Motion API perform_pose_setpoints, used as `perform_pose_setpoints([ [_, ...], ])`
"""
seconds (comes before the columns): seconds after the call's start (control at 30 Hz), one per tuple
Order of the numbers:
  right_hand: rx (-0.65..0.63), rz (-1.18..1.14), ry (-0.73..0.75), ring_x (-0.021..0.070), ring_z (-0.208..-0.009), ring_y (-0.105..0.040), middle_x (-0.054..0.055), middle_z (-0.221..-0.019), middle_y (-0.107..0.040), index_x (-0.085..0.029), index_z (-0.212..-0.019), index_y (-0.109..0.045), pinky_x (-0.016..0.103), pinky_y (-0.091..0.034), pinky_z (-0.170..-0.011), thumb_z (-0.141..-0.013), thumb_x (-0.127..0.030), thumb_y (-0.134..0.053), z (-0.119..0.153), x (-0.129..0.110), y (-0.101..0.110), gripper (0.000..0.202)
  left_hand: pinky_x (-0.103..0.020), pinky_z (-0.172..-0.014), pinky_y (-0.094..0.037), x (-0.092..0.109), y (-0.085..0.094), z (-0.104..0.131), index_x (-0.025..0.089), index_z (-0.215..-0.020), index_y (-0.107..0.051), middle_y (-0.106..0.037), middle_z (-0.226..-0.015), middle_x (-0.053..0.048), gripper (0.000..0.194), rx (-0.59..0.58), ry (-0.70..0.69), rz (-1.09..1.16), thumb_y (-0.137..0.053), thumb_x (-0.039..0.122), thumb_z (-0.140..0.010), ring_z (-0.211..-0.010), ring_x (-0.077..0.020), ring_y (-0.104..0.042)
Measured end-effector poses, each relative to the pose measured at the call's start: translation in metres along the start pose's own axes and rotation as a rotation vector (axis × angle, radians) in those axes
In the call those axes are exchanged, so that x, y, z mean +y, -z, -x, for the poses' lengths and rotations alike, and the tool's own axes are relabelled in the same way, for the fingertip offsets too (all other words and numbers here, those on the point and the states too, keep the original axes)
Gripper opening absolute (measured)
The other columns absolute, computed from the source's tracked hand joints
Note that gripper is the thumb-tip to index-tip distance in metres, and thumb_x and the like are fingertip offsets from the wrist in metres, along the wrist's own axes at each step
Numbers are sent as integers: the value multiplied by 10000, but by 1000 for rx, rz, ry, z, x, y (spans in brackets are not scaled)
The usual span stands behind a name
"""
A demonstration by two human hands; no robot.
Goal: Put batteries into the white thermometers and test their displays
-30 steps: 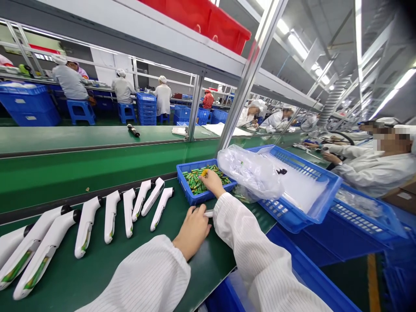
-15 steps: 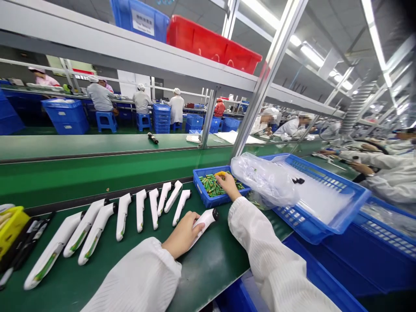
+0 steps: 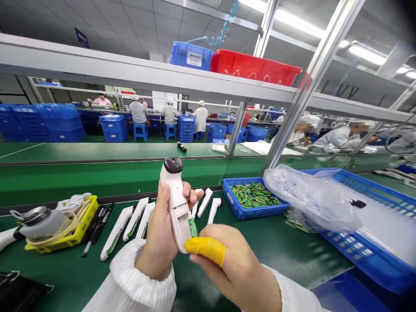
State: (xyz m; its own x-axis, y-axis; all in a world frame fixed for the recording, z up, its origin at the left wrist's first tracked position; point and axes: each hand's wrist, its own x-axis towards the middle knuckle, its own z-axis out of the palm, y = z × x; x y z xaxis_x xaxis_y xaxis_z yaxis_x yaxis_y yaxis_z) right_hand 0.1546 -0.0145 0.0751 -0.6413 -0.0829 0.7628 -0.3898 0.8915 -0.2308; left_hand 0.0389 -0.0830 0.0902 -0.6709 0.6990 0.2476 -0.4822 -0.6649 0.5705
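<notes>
My left hand [image 3: 159, 232] is closed around a white infrared thermometer [image 3: 176, 190] with a black head, held upright above the bench. Its battery compartment faces me with the cover off. My right hand [image 3: 234, 260], a yellow finger cot [image 3: 206, 249] on its index finger, pinches a green battery [image 3: 193, 227] at the compartment's lower right side. The fingers hide the battery's lower end. More white thermometers [image 3: 117, 232] lie in a row behind my left hand, partly covered by it. A blue tray [image 3: 237, 210] of many green batteries [image 3: 255, 195] stands behind my right hand.
A yellow basket [image 3: 81, 229] with a bottle [image 3: 40, 219] and black pens [image 3: 97, 227] lie at left. At right, a clear plastic bag [image 3: 308, 199] overhangs a large blue crate [image 3: 367, 258]. A metal post [image 3: 302, 86] and shelf rise ahead; people work beyond.
My right hand has left the battery tray and brought a green battery to the thermometer. My left hand has raised the thermometer off the bench and turned its compartment toward me. The view has swung left.
</notes>
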Motion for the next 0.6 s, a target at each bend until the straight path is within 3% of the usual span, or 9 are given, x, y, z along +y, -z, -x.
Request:
perform_pose_setpoints([
  [0.07, 26, 98, -22, 150, -580, -532, 46, -668, -585, -139, -900, -593, 254, -420, -527, -960, -204, -442, 0, -7, -12, 175, -369, -956, -472, 4, -1, 4, 186, -821, -485, -491, -720, 12, 232, -47, -84, -19, -401, 359, -950, -708, -130, -531],
  [0.13, 55, 87, -62, 149, -586, -545, 38, -678, -589, -161, -916, -571, 252, -440, -540, -957, -189, -437, 1, -11, -17, 143, -413, -996, -448, 8, -2, 6, 194, -844, -492, -503, -721, 16, 226, -89, -138, -41, -407, 376, -948, -702, -132, -541],
  [0.3, 150, 144, -101, 175, -721, -621, 46, -801, -643, -206, -1028, -525, 269, -513, -659, -886, -150, -503, 1, -19, -10, 154, -425, -996, -442, 15, 1, 7, 205, -880, -502, -508, -723, 20, 214, -90, -187, -49, -419, 392, -942, -696, -128, -544],
  [0.47, 94, 50, -195, 145, -692, -590, 30, -764, -602, -197, -878, -577, 241, -493, -615, -837, -63, -481, -14, -20, -3, 170, -418, -981, -439, 11, 0, 9, 234, -971, -504, -517, -739, 25, 157, -77, -244, -81, -440, 373, -934, -708, -128, -546],
  [0.6, 194, 20, -240, 106, -603, -552, -14, -700, -579, -195, -858, -576, 202, -463, -566, -806, -69, -542, -25, -17, -12, 140, -391, -951, -459, 5, -4, 14, 257, -1021, -500, -518, -729, 29, 149, -45, -220, -62, -466, 362, -922, -717, -130, -545],
])
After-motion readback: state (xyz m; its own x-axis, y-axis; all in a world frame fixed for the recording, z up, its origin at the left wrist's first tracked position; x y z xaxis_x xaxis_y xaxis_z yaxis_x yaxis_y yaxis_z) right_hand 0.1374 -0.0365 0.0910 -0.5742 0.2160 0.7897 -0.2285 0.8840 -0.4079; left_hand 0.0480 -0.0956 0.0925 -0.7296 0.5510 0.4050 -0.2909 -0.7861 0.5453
